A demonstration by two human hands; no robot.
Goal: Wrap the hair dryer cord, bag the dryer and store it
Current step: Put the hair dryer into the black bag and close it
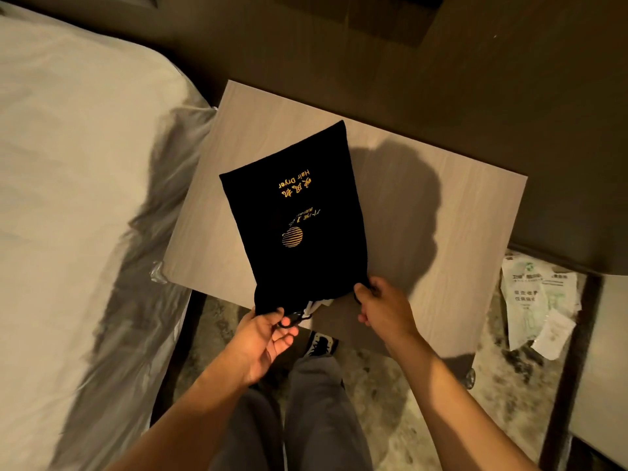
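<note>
Both hands are gripping the black bag's mouth: left hand pinching the drawstring, right hand clamping the other corner, over the bedside table.

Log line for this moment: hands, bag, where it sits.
left hand: pinching drawstring at bag mouth | right hand: gripping mouth's other side | black bag: flat on bedside table, mouth not yet cinched
</note>
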